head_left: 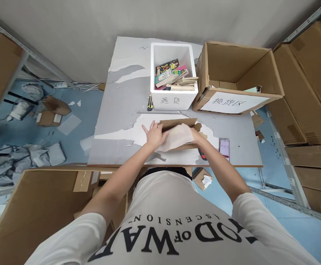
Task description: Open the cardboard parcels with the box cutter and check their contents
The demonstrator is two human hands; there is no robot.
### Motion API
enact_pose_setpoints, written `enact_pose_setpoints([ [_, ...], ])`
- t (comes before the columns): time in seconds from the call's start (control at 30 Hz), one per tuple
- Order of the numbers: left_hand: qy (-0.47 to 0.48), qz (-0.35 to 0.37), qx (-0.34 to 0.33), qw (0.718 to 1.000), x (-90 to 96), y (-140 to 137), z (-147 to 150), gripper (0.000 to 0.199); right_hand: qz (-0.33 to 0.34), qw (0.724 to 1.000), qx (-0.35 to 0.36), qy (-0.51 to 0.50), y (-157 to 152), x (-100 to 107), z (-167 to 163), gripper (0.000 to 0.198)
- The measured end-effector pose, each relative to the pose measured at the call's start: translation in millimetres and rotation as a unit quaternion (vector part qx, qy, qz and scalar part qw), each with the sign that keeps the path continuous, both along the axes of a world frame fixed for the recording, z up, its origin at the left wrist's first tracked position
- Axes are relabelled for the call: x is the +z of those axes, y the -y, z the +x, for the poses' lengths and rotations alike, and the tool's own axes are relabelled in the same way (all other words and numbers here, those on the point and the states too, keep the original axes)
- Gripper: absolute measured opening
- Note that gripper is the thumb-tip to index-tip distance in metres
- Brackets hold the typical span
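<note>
A small open cardboard box lies on the table in front of me. A whitish, translucent wrapping sheet covers much of its opening; whether anything is inside the sheet is hidden. My left hand rests at the box's left end, fingers spread, with the thumb against the sheet. At the right end, my right hand grips the sheet's edge, its fingers partly hidden by it. Just below the box, near my right forearm, lies a red and black utility knife.
Behind the box stand a white foam bin of books and a large labelled carton. A yellow utility knife lies left of the bin. A phone is at right. Cartons and grey bags lie around the table.
</note>
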State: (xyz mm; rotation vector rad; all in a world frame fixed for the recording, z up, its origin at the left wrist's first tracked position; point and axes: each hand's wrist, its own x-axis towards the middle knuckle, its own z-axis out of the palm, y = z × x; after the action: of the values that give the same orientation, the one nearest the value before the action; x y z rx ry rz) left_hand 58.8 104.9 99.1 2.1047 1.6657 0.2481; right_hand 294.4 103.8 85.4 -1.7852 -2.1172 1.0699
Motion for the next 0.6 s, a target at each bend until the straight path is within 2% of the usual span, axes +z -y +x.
enact_pose_setpoints([
  [0.1, 0.042, 0.009, -0.09, 0.995, 11.2, -8.0, 4.9, 0.052, 0.019, 0.999, 0.04, 0.007, -3.6, 39.1, 9.1, 0.04],
  [0.17, 0.074, 0.006, -0.122, 0.99, 19.1, -8.3, 7.2, 0.047, 0.046, 0.996, 0.077, -0.01, -5.9, 68.7, 15.6, 0.032],
  [0.27, 0.127, 0.036, -0.128, 0.983, 32.1, -2.3, 9.1, 0.036, 0.099, 0.985, 0.127, -0.058, -5.4, 112.8, 22.8, 0.031],
  [0.37, 0.221, 0.045, -0.093, 0.97, 44.0, 7.2, 11.6, 0.031, 0.144, 0.98, 0.121, -0.07, 0.8, 146.3, 23.5, 0.037],
  [0.47, 0.356, 0.003, -0.034, 0.934, 52.2, 17.4, 16.5, 0.033, 0.236, 0.969, 0.036, -0.059, 10.5, 159.6, 18.4, 0.043],
  [0.6, 0.541, -0.099, 0.04, 0.834, 56.5, 35.9, 23.8, 0.039, 0.409, 0.908, -0.093, -0.027, 33.6, 144.9, 8.8, 0.042],
])
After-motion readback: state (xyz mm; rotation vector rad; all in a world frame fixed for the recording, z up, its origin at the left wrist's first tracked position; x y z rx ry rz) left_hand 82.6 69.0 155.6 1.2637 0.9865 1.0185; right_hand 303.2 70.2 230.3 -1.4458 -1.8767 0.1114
